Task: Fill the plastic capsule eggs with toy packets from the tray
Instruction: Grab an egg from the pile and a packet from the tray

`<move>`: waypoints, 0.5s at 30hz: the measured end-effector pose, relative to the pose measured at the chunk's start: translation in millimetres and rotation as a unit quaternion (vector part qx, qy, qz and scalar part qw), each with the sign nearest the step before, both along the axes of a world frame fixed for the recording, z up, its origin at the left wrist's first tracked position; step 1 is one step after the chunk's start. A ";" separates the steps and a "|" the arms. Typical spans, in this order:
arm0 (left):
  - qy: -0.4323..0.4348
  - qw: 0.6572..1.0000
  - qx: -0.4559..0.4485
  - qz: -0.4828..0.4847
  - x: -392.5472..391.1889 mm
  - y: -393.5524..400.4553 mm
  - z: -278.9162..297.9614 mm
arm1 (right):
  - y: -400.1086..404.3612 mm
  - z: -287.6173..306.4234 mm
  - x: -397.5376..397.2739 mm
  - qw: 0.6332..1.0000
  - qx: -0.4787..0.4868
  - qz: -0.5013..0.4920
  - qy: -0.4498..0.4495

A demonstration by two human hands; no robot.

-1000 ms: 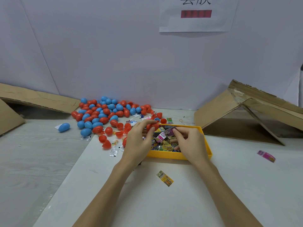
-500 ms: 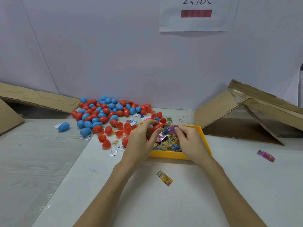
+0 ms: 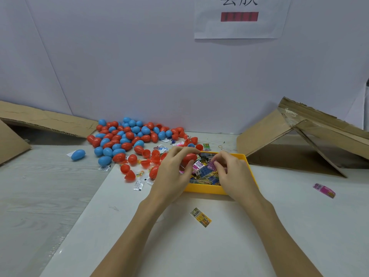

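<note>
Both forearms reach forward over the yellow tray [image 3: 207,189]. The left hand [image 3: 173,172] grips a red egg [image 3: 188,158] above the tray's left end; the right hand [image 3: 235,174] pinches a purple packet [image 3: 211,166] over the packets [image 3: 205,174] inside. The white table [image 3: 259,236] meets a white wall; an egg pile [image 3: 127,136] lies far left, cardboard [image 3: 299,140] at right. Whether the red egg is open is hidden by fingers.

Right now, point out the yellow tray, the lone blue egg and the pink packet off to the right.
yellow tray [image 3: 207,189], head view, near wall.
lone blue egg [image 3: 78,154], head view, its middle.
pink packet [image 3: 324,190], head view, its middle.
</note>
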State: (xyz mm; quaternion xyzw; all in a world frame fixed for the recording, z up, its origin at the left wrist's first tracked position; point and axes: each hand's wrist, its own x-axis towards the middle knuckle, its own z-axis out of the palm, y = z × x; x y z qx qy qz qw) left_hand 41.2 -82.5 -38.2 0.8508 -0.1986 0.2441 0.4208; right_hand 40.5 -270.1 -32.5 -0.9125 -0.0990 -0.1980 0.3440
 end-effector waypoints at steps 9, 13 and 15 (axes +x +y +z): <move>-0.003 0.999 -0.009 -0.041 0.2 -2.5 -1.2 | -1.0 3.4 0.8 0.996 0.091 0.010 0.005; 0.003 0.998 -0.045 -0.046 -0.7 -6.0 1.3 | 2.4 3.4 -1.2 0.989 0.122 0.069 0.047; 0.013 0.996 -0.074 -0.043 -0.3 -6.1 2.1 | 3.5 4.2 -2.1 0.987 0.126 0.083 0.055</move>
